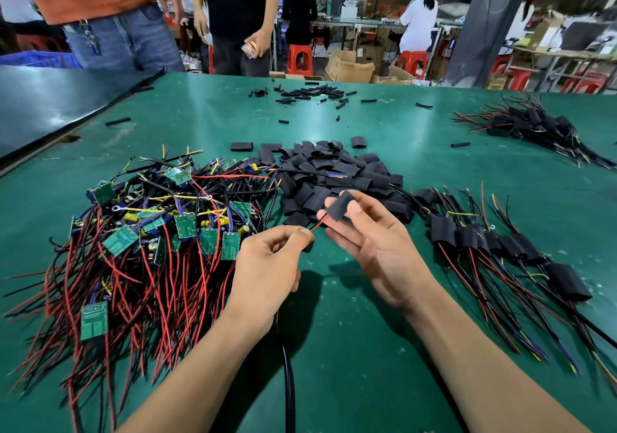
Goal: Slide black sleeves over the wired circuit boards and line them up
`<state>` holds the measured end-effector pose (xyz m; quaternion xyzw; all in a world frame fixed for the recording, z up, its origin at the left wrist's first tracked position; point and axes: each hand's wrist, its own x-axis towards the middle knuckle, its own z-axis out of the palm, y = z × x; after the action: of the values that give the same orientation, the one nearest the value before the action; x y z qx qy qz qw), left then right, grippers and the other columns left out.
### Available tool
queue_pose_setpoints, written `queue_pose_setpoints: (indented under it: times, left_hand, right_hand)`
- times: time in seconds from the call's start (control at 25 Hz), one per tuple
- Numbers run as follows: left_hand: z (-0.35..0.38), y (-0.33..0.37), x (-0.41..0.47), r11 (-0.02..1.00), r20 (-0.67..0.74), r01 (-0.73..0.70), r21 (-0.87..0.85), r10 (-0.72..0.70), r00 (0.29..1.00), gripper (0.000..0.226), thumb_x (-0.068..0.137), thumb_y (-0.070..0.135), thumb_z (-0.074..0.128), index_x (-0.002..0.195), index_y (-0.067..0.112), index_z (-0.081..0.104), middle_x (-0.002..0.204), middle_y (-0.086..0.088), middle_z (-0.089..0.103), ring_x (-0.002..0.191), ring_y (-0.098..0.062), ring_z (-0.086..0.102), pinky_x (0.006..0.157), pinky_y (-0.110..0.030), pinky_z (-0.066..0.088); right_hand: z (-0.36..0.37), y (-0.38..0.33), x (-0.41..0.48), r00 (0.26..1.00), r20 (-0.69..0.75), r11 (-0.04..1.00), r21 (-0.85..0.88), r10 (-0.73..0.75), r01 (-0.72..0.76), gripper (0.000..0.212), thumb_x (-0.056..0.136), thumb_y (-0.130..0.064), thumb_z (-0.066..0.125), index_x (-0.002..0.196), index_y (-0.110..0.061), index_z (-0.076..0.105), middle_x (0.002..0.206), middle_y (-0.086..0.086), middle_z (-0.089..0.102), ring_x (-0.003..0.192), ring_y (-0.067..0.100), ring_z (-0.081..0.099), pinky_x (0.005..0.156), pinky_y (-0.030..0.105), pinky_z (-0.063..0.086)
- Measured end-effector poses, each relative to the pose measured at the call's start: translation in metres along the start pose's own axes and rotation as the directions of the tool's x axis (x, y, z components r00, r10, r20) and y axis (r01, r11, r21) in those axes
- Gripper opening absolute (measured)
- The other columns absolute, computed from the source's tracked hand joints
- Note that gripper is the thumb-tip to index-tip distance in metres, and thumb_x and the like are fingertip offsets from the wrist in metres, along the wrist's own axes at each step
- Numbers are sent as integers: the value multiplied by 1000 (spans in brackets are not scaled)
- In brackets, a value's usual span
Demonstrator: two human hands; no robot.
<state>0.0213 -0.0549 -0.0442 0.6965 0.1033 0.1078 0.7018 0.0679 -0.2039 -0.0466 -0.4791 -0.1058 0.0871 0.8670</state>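
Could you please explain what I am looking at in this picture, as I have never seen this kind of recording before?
There is no machine here: a person works with bare hands, and the single picture comes from a camera worn on their head, looking down. On the green table lie a tangle of bare wired boards at the left, a heap of loose black sleeves in the middle, and a row of sleeved boards at the right. The left hand pinches a red and black wire pair; the right hand holds one sleeve, where those wires lead.
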Motion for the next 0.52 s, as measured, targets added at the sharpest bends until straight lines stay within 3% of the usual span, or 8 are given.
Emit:
queue_pose_setpoints:
  times: [0.16, 0.28, 0.4, 0.52]
  left_hand:
    - [0, 4, -3, 991, 121, 40, -124, -25, 992, 21, 95, 15, 63, 76, 14, 71, 51, 1, 50, 37, -16, 38, 38, -18, 27]
    - [-1, 7, -3, 974, 165, 94, -208, -60, 984, 12, 96, 10, 60, 85, 10, 63, 57, -4, 58, 37, -14, 39, 39, -18, 29]
    - [-2, 9, -1, 964, 162, 131, -232, -95, 982, 5, 96, 6, 52, 92, 9, 51, 62, -9, 63, 40, -18, 42, 41, -22, 31]
    - [1, 8, -3, 957, 196, 169, -235, -123, 973, 4, 99, 7, 44, 96, 6, 46, 63, -14, 62, 43, -21, 44, 43, -26, 34]
  right_hand:
    - [2, 13, -1, 999, -10, 987, -155, -39, 37, 16, 85, -23, 74, 100, -27, 76, 113, 9, 75, 105, 26, 71, 92, 35, 57]
    - [2, 12, -3, 999, -11, 961, -275, -39, 35, 17, 83, -24, 72, 97, -33, 77, 99, -3, 76, 94, 15, 71, 80, 29, 57]
    - [1, 10, -5, 999, -19, 925, -380, -30, 21, 20, 80, -21, 69, 97, -29, 76, 79, -10, 69, 77, 9, 64, 64, 23, 49]
    - [4, 11, -10, 999, 42, 903, -428, -21, 37, 19, 85, -24, 68, 104, -22, 70, 74, 0, 66, 69, 15, 59, 60, 24, 44]
